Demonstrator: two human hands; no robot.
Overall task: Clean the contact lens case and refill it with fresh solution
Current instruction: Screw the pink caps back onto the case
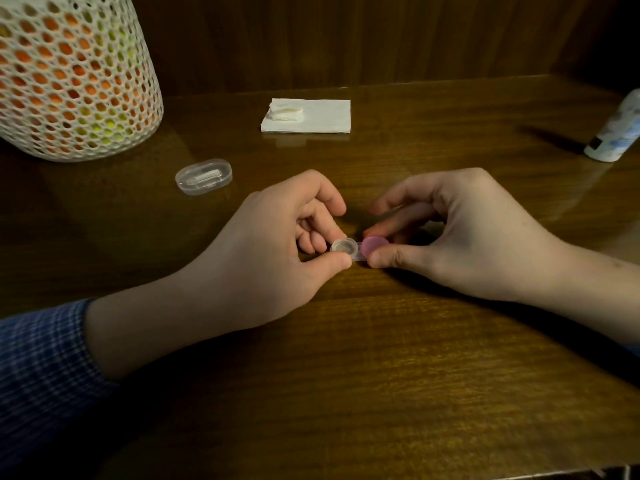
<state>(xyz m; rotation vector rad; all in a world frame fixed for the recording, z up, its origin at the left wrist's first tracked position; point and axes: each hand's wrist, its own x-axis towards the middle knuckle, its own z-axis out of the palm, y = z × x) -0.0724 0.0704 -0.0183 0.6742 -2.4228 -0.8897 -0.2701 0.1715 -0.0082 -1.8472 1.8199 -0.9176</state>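
Okay, so down on the counter point(381, 341) my left hand point(277, 251) is pinched shut on the clear-lidded end of the contact lens case point(358, 249), while my right hand point(460, 237) has thumb and finger closed around the pink cap point(375, 244). Looks like I'm at the unscrewing bit, so I'd keep the case flat and braced. Twist slowly so old solution doesn't slop out.
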